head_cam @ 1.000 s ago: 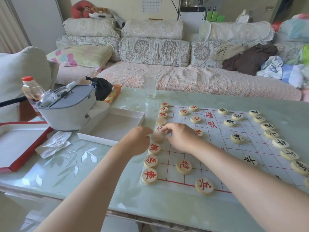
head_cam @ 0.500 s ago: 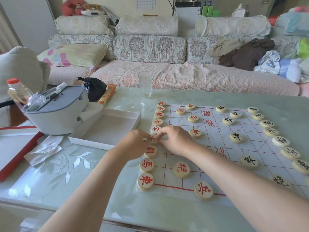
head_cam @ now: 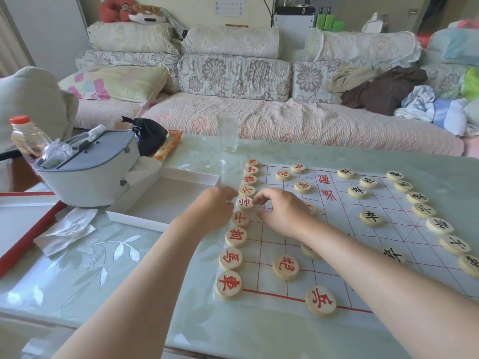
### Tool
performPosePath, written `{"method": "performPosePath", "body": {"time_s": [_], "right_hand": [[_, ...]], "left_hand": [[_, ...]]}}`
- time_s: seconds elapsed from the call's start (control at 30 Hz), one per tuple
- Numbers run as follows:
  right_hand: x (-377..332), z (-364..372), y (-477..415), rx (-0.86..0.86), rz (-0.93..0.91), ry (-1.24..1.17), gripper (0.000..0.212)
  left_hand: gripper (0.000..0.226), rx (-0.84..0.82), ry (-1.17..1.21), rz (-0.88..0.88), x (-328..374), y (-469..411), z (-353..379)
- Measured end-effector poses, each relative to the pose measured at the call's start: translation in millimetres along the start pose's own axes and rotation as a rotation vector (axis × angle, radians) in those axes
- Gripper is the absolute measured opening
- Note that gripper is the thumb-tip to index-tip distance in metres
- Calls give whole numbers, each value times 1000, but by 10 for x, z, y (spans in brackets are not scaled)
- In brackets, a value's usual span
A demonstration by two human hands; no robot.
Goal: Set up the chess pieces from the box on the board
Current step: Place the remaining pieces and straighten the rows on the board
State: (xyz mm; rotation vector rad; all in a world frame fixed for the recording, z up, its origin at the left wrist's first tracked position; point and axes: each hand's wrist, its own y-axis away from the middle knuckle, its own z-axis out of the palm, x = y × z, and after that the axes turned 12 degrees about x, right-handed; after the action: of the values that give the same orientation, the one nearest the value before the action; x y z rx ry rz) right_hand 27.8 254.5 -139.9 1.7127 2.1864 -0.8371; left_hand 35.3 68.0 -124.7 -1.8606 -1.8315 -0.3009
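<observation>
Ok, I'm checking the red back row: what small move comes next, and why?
Probably release the red general and lift away: left hand and right hand touch its edges, it sits in line with its row, and the white box looks empty.

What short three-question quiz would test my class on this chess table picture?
1. True or false: the clear drinking glass stands on the white paper board.
2. The round wooden piece between the left hand and right hand bears a character that is: A red, B black, C green.
3. How many red-marked pieces line the board's left edge?
Key: 1 false, it stands on the pale green table beyond the board; 2 A; 3 nine.
</observation>
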Motion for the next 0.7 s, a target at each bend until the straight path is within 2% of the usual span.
{"method": "performPosePath", "body": {"time_s": [0.1, 0.33, 0.57, 0.7], "right_hand": [[39, -20, -99, 20, -18, 50, 24], [28, 173, -271, -25, -59, 103, 32], [87, 232, -350, -14, -27, 82, 30], [130, 249, -345, -28, -46, 56, 28]], "left_hand": [[43, 20, 17, 15, 49, -110, 43], [43, -65, -96, 70, 13, -190, 202], [48, -102, 0, -18, 24, -277, 231], [43, -71, -29, -18, 12, -287, 199]]}}
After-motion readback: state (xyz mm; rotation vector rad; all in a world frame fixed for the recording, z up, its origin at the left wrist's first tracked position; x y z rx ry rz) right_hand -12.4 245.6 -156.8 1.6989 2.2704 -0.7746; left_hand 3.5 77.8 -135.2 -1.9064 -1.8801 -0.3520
